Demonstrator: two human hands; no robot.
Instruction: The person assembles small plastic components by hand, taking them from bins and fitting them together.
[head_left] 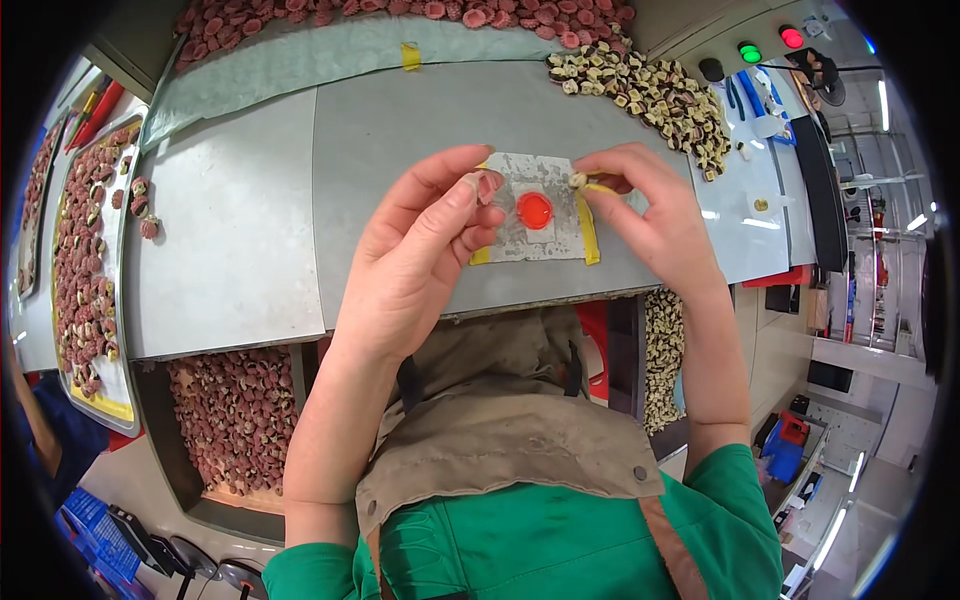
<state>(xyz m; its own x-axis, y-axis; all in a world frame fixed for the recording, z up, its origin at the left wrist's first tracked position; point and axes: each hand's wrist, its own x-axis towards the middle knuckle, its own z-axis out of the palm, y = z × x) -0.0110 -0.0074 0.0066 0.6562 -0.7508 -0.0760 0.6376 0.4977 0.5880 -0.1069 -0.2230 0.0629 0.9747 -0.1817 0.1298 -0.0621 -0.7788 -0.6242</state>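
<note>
Between thumb and fingertips, my left hand pinches a small pink shell-like piece. Opposite it, my right hand grips a small cream-coloured piece at its fingertips. Both hands are raised over the grey worktop, on either side of a worn whitish plate edged with yellow tape. A round, bright red-orange piece sits in the middle of that plate. Too little of either held piece shows to tell its exact kind.
Pink ridged pieces line the back; cream-and-dark pieces are heaped at the back right. A tray of pink-and-cream pieces stands left. Open drawers below hold pink pieces and cream pieces. Another person's arm shows far left.
</note>
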